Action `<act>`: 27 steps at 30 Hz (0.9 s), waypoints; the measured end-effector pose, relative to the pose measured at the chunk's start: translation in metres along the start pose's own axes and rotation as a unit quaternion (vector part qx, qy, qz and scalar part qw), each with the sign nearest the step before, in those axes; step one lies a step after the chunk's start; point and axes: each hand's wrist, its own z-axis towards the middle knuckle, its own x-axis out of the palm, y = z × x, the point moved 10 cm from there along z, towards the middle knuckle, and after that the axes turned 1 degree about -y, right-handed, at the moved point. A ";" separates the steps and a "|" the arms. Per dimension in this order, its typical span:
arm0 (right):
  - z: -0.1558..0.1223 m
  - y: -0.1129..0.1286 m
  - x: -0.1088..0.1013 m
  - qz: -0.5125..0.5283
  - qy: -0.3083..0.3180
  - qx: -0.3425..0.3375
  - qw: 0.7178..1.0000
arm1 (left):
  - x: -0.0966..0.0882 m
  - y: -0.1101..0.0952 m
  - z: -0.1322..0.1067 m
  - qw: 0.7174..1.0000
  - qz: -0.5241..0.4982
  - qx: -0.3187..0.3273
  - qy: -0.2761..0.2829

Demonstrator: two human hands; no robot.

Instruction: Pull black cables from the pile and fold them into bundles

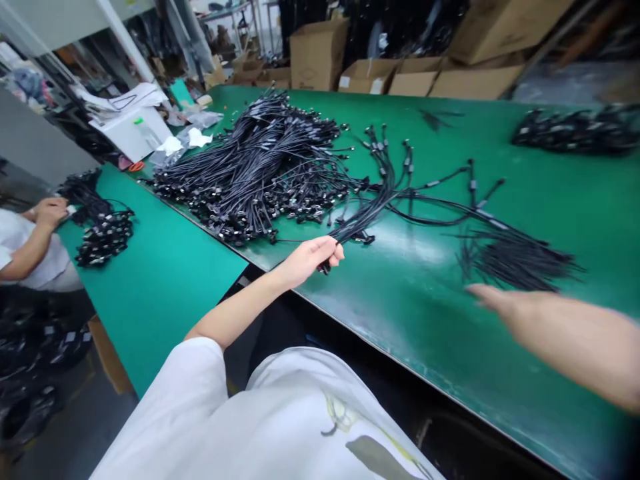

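Okay: left hand (310,257) clenched on black cable bundle (371,205) at centre; right hand (493,300) lower right motion-blurred, grip unreadable, near loose cable ends (515,261) on green bench (425,327).

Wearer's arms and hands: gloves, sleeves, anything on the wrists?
No gloves on left hand or right hand; no wrist bands seen. Left arm has a short white sleeve, part of a white top with a grey-green print. Right arm is blurred, its sleeve out of frame.
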 end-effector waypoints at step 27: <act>-0.063 -0.025 0.019 -0.144 -0.068 0.034 0.987 | 0.008 0.003 -0.030 0.868 -0.472 -0.116 -0.100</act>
